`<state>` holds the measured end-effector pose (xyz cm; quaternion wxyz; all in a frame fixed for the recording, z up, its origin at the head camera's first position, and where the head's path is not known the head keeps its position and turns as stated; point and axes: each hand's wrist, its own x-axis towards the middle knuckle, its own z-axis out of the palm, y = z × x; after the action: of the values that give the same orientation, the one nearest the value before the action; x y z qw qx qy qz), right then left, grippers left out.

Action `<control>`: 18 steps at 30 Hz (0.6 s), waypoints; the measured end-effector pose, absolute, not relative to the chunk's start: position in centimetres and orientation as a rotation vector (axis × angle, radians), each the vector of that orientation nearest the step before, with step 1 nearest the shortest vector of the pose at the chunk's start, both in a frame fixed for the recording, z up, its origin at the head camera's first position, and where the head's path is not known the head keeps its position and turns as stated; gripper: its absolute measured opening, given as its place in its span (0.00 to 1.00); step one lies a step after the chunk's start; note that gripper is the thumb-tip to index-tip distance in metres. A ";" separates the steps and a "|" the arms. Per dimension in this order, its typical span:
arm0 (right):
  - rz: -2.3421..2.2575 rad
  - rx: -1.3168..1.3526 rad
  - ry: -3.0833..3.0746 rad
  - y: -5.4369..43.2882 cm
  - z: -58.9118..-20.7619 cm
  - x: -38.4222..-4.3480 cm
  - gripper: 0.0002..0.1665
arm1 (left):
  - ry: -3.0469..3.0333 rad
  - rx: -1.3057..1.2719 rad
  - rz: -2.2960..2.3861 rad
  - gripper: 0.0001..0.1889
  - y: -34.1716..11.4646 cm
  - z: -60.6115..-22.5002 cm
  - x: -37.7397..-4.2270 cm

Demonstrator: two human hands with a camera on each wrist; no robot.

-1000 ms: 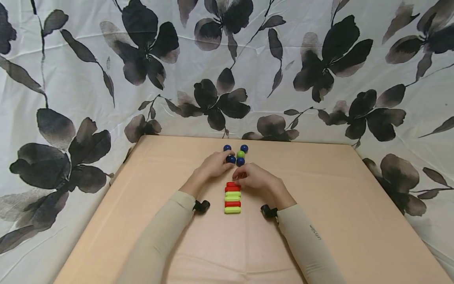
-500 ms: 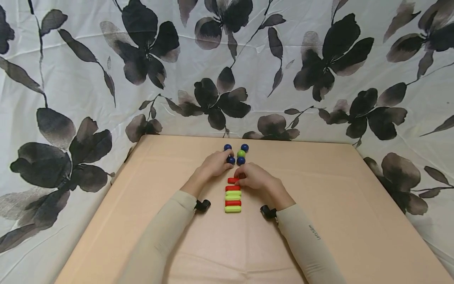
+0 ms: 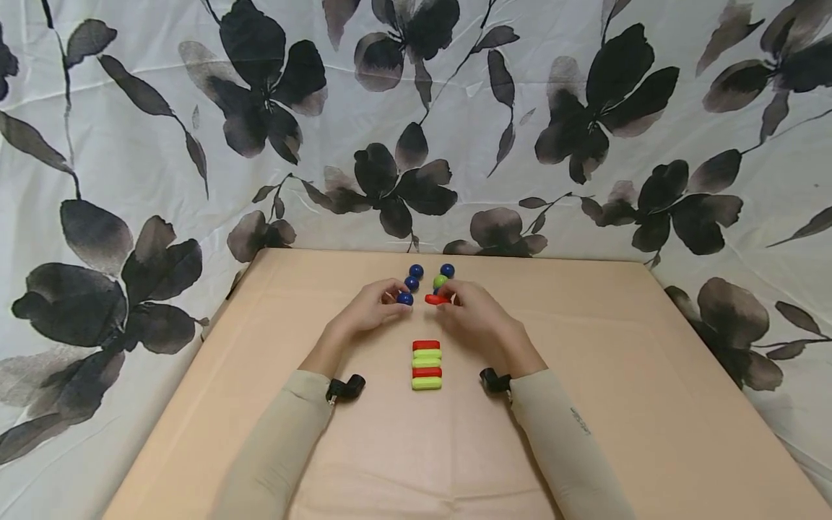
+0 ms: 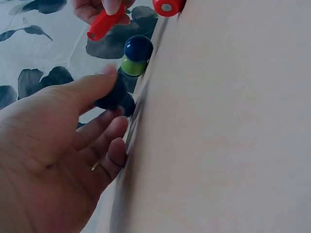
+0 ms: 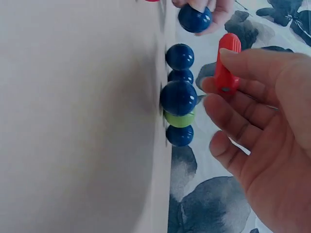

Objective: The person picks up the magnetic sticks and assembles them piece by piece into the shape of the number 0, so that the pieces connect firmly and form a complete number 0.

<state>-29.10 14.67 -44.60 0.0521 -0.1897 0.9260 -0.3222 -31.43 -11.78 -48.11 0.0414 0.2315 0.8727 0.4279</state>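
Observation:
My left hand (image 3: 365, 310) pinches a blue ball (image 5: 194, 18) between thumb and fingers, to the left of the other balls. Opposite it, my right hand (image 3: 481, 314) pinches a short red rod (image 5: 227, 63), raised in the right wrist view and level with the held ball. Two blue balls (image 3: 412, 283) sit just beyond my left fingers. Beyond the right fingers stands a line of balls: a blue one (image 3: 447, 269), a green one (image 3: 440, 280) and a nearer blue ball (image 5: 178, 98), mostly hidden by the hand in the head view.
Nearer me, several red and yellow-green rods (image 3: 426, 363) lie side by side in a column on the tan tabletop (image 3: 585, 404). The table's far edge runs close behind the balls, against a floral cloth (image 3: 494, 144). Each wrist wears a small black camera (image 3: 347, 388).
My right hand has drawn the red rod off the far end of the column and carried it away from me. My left hand has moved left and slightly nearer with a blue ball.

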 end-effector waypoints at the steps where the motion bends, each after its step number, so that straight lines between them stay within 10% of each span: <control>1: -0.984 -0.577 2.826 14.6 -44.6 -29.2 0.05 | 2.654 0.704 1.321 0.19 -11.9 -48.1 -31.4; 18: -0.944 -0.693 2.868 13.8 -45.8 -30.1 0.05 | 2.621 0.693 1.325 0.17 -11.4 -48.6 -31.1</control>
<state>-30.12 13.80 -45.77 0.0221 -0.2237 0.9256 -0.3047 -31.12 -11.38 -48.63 0.0621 0.2294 0.8669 0.4382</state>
